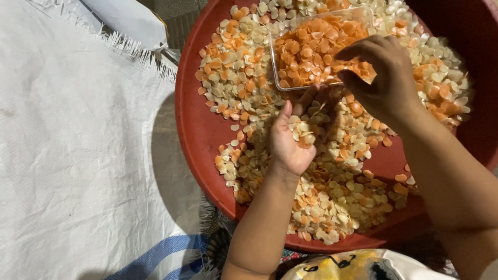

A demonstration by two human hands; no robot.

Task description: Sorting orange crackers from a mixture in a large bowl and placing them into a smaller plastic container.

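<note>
Currently both hands are in the wide round red plastic basin (194, 129), which is spread with small flat heart-shaped chips in cream and orange (332, 197), mixed together. Left hand (291, 139) lies palm up on the pile, fingers loosely curled, cupping a small heap of mostly cream chips. Not clenched, more a shallow scoop. Right hand (381, 72) is at the near edge of the clear rectangular plastic tray (311, 49), fingertips pinched on a few orange chips right over that edge; can't tell whether they are going in or coming out.

Progress, judged from the layout: the tray sits on top of the pile at the far side of the basin and holds almost only orange chips, filled across its whole floor. So a fair amount of orange looks separated already. Lots left though: orange chips are scattered all through the loose pile, thick on the far left, around the right rim and in the near heap.

Beside the basin, on the left, white woven sacking with a frayed edge (78, 145) covers the floor, blue stripe near the bottom
</note>
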